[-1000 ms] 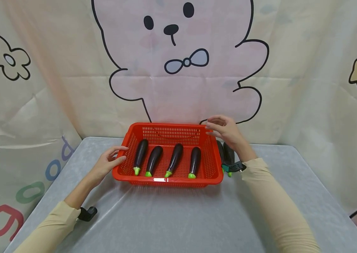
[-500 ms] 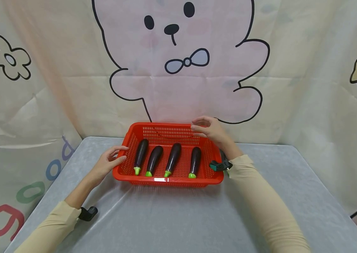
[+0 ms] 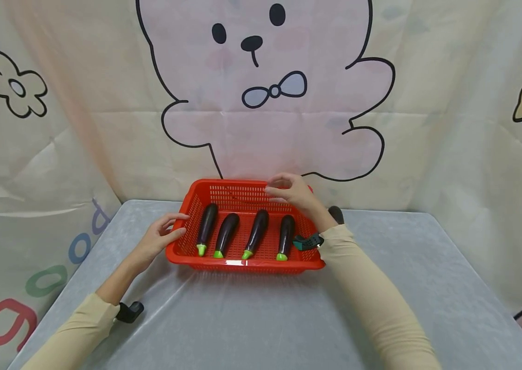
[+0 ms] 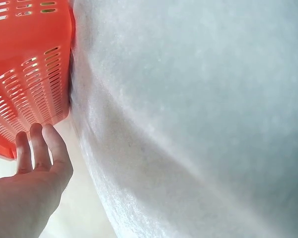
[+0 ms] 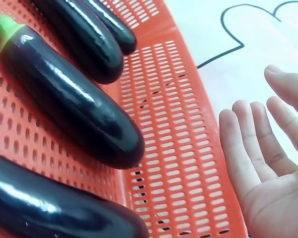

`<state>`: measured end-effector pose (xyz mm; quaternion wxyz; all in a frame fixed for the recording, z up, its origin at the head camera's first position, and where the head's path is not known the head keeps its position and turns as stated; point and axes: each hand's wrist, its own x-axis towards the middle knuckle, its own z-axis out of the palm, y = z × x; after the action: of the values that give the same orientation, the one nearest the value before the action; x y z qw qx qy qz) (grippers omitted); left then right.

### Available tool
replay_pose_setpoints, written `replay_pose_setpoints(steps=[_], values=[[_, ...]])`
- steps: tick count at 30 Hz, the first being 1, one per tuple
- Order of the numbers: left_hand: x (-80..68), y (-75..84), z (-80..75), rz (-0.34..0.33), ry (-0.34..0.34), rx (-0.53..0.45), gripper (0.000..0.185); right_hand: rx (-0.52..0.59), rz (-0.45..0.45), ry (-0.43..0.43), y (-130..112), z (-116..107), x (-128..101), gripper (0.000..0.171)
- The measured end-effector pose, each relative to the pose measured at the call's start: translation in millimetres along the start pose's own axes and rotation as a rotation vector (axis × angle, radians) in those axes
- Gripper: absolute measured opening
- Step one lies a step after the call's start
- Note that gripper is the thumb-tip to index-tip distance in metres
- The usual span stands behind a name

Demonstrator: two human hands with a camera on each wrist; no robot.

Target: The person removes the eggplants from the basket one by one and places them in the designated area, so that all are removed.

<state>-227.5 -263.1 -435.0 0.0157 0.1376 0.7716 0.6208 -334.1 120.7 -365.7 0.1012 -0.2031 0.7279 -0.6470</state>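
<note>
A red slotted plastic basket (image 3: pixel 242 264) stands on the grey-covered table. Several dark purple eggplants (image 3: pixel 226 232) lie side by side in it, green stem ends towards the front. At the basket's left rim is my left hand (image 3: pixel 156 239), fingers relaxed and slightly spread. The left wrist view shows its fingers (image 4: pixel 39 148) by the basket's slotted wall. My right hand (image 3: pixel 295 194) is raised over the back right part of the basket, fingers loosely bent and holding nothing. In the right wrist view, its palm (image 5: pixel 283 203) overlaps the back rim, beside the glossy eggplants (image 5: pixel 74 99).
Outside the basket's right side, the dark end of another eggplant (image 3: pixel 336 214) shows behind my right forearm. A printed cloth backdrop (image 3: pixel 261 133) hangs right behind the table (image 3: pixel 242 324). Each wrist wears a strapped dark device (image 3: pixel 129 312).
My right hand has moved left from the basket's right rim to above its back part. The third eggplant from the left has rocked slightly. My left hand has stayed at the left rim.
</note>
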Motion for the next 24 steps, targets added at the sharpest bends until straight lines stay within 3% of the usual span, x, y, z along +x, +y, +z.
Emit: replay_pose_setpoints(steps=[9, 17, 24], values=[[0.5, -1.5, -1.4, 0.006, -0.004, -0.004, 0.040, -0.087, 0.011, -0.013, 8.7, 14.3, 13.3, 0.042], [0.0, -1.2, -1.3, 0.006, -0.002, 0.000, 0.041, -0.270, -0.008, -0.027, 19.7, 17.2, 18.2, 0.044], [0.4, -1.3, -0.7, 0.004, -0.006, -0.006, 0.042, -0.272, 0.069, 0.002, 40.3, 22.0, 20.4, 0.051]])
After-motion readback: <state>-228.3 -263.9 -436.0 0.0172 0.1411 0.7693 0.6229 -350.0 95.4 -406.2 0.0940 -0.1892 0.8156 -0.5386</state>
